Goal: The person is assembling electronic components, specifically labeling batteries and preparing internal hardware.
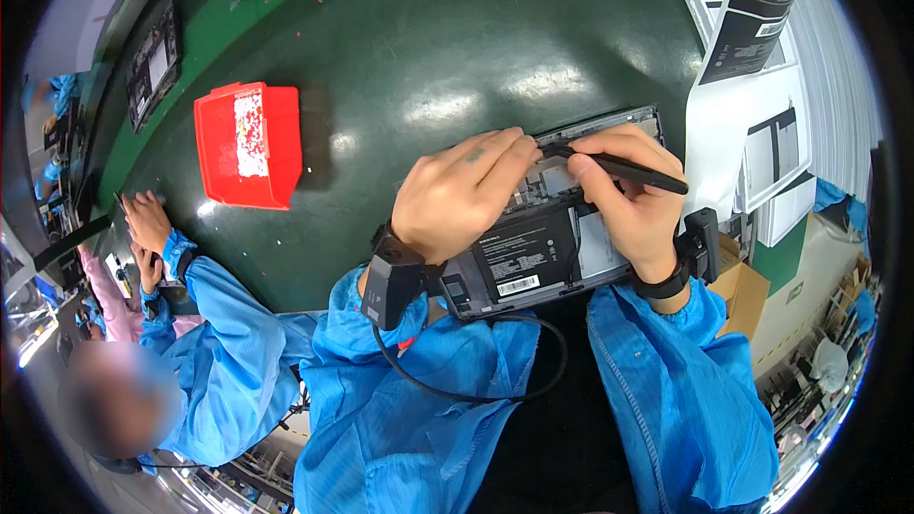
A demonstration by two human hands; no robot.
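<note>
An opened laptop base lies tilted at the table's near edge in front of me, its circuit board and black battery exposed. My right hand grips a slim black tool that looks like tweezers, its tip pointing left at the far part of the base. Over the base's upper left, my left hand has its fingers bent and close together, with fingertips beside the tool's tip. Anything pinched there is hidden under the fingers.
A red plastic bin with white bits on its side stands left on the dark green table. White label sheets are stacked at right, above a cardboard box. Another person's hand rests at far left, near another laptop base.
</note>
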